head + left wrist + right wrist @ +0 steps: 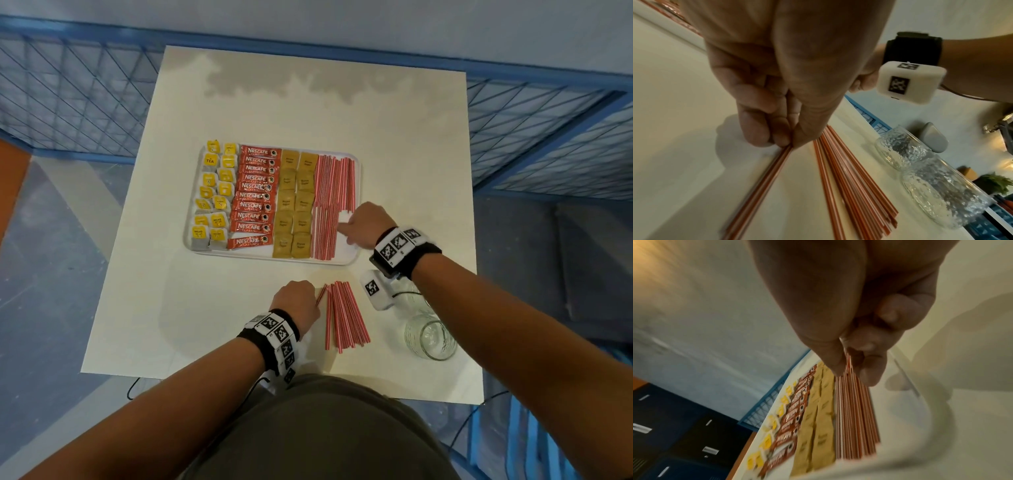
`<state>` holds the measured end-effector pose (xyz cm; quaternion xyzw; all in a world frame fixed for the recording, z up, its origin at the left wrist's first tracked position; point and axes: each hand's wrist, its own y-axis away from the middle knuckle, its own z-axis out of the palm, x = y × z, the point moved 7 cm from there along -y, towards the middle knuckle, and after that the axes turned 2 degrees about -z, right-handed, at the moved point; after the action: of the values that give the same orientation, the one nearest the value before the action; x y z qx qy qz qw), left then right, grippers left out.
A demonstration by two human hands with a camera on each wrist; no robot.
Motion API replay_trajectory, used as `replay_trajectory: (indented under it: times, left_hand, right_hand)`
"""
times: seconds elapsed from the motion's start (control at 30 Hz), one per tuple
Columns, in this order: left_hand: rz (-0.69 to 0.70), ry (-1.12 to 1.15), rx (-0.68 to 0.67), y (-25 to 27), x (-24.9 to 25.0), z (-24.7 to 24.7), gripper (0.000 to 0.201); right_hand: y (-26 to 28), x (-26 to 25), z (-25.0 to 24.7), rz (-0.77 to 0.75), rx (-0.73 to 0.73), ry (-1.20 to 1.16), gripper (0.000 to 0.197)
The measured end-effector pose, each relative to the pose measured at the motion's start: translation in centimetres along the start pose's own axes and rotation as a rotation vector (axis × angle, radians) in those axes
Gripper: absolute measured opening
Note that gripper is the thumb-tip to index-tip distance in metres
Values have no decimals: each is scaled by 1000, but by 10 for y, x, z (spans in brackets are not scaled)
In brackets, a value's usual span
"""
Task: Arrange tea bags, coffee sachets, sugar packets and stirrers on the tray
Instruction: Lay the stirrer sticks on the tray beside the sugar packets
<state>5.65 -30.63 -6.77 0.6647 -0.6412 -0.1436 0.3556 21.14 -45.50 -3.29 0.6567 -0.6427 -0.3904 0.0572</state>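
A white tray (350, 251) holds yellow tea bags (213, 195), red Nescafe coffee sachets (254, 195), brown sugar packets (295, 202) and two rows of red-and-white stirrers (332, 202). My right hand (344, 228) is over the tray's right side, where thumb and fingers pinch the ends of a few stirrers (856, 410) in the near row. On the table in front of the tray lies a loose pile of stirrers (346, 318). My left hand (315, 301) pinches a couple of stirrers (774, 167) at the pile's left edge, their far ends still on the table.
Two empty textured glass jars (430, 337) lie on their sides at the near right of the white table (411, 154), right of the loose pile (849, 178). Blue wire fencing (68, 102) surrounds the table. Bare tray floor (900, 426) shows right of the stirrers.
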Motion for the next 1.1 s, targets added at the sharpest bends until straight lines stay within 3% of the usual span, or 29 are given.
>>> replay_trajectory:
  times: [0.27,0.47,1.1]
  left_hand:
    - [7,-14,41,4,4,1,27]
    - [-9,-34,42,6,13,0,18]
    - [-2,-72,25,19,7,2,25]
  right_hand:
    - [72,30,66,-14,-132,177,53]
    - [92,34,88,-1,-108,266,44]
    - [104,49,101,58,-93,51,37]
